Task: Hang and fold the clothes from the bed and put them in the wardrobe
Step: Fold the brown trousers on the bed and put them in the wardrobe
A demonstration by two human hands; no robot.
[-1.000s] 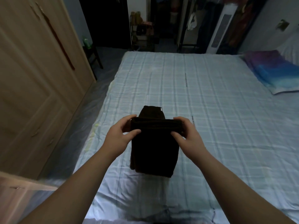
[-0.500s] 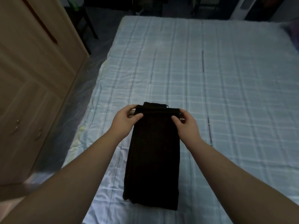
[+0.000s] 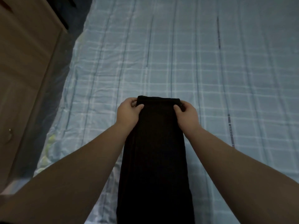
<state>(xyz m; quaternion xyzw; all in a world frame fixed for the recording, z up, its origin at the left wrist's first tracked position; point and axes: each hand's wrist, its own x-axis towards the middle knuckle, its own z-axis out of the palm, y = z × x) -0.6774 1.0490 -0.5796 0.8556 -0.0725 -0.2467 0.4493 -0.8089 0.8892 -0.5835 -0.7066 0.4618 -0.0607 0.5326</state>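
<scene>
A long black garment (image 3: pixel 155 159), folded into a narrow strip, lies lengthwise on the pale blue checked bed (image 3: pixel 210 70) and runs down out of the frame's bottom edge. My left hand (image 3: pixel 128 110) pinches its far left corner, thumb on top. My right hand (image 3: pixel 186 113) pinches the far right corner the same way. The wooden wardrobe (image 3: pixel 24 62) stands to the left of the bed with its doors closed.
A dark strip of floor (image 3: pixel 53 97) separates the bed's left edge from the wardrobe. The bed sheet stretches wide to the right and far side of the garment. No other clothes show on the bed in this view.
My head has tilted down and closer. The garment's top fold has been carried forward and laid out, so the black strip now lies longer on the bed.
</scene>
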